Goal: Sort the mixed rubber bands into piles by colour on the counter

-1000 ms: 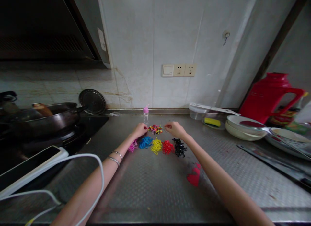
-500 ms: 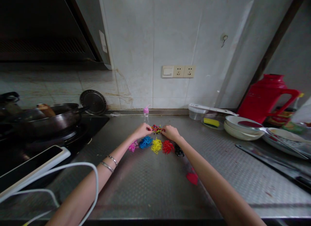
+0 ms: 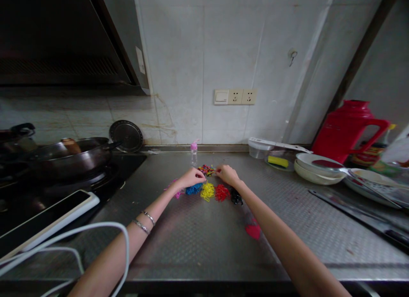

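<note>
Small coloured bands, like rubber bands, lie in heaps on the steel counter. A mixed heap (image 3: 207, 170) sits at the back. In front of it runs a row: a pink heap (image 3: 179, 194), a blue heap (image 3: 194, 188), a yellow heap (image 3: 207, 191), a red heap (image 3: 221, 193) and a black heap (image 3: 236, 197). My left hand (image 3: 191, 177) is over the blue heap, fingertips pinched together and partly covering the pink one. At the right edge of the mixed heap, my right hand (image 3: 228, 175) has its fingers pinched. Whatever either pinch holds is too small to make out.
Behind the heaps stands a small clear bottle with a pink top (image 3: 194, 153). A pan (image 3: 75, 158) and a white device with a cable (image 3: 60, 222) are at left. At right are a sponge (image 3: 277, 161), bowls (image 3: 315, 173) and a red thermos (image 3: 348, 128).
My left hand has moved from the mixed heap forward toward me, over the blue heap. My right hand stays by the mixed heap. The view has shifted slightly.
</note>
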### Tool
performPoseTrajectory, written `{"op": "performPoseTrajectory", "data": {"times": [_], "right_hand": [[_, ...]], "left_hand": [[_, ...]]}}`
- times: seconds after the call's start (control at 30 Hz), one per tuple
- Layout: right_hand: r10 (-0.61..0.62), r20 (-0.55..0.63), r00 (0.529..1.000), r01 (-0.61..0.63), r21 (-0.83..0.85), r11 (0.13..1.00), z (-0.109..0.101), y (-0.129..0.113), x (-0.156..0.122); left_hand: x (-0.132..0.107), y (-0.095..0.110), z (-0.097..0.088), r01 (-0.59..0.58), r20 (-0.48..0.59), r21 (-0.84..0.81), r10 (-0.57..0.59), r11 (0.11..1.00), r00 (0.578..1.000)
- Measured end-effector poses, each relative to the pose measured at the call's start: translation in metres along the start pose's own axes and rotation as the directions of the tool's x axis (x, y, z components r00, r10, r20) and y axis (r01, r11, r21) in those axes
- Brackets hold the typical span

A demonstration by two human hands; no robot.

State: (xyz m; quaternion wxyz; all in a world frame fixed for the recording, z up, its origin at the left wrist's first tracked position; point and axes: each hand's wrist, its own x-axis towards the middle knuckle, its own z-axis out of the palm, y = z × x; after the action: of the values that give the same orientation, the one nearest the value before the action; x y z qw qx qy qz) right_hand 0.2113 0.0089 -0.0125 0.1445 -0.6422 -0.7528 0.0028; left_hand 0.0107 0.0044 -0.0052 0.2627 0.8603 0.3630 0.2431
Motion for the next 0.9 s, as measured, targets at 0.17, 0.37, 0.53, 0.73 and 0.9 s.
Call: {"op": "performPoseTrajectory", "data": {"times": [0.17, 0.37, 0.53, 0.73, 0.9], "right_hand": [[0.006, -0.014, 1.000, -0.005, 0.026, 1.000, -0.001, 0.002, -0.001], [0.011, -0.023, 1.000, -0.009, 0.088, 0.996, 0.000, 0.006, -0.004], [-0.015, -0.081, 0.997, 0.028, 0.168, 0.985, 0.001, 0.006, -0.007], [-0.018, -0.144, 0.989, 0.047, 0.203, 0.978, 0.000, 0.000, -0.014], [-0.048, -0.195, 0.980, 0.096, 0.241, 0.966, 0.000, -0.002, -0.021]], "left_hand": [[-0.002, -0.004, -0.007, 0.052, -0.087, -0.061, -0.057, 0.997, 0.995], [-0.004, -0.011, -0.007, 0.103, -0.157, -0.076, -0.114, 0.992, 0.981], [0.001, -0.015, -0.005, 0.135, -0.217, -0.062, -0.146, 0.989, 0.965], [0.020, -0.021, 0.011, 0.108, -0.217, -0.066, -0.120, 0.992, 0.969], [0.030, -0.024, 0.024, 0.096, -0.211, -0.003, -0.094, 0.995, 0.973]]}}
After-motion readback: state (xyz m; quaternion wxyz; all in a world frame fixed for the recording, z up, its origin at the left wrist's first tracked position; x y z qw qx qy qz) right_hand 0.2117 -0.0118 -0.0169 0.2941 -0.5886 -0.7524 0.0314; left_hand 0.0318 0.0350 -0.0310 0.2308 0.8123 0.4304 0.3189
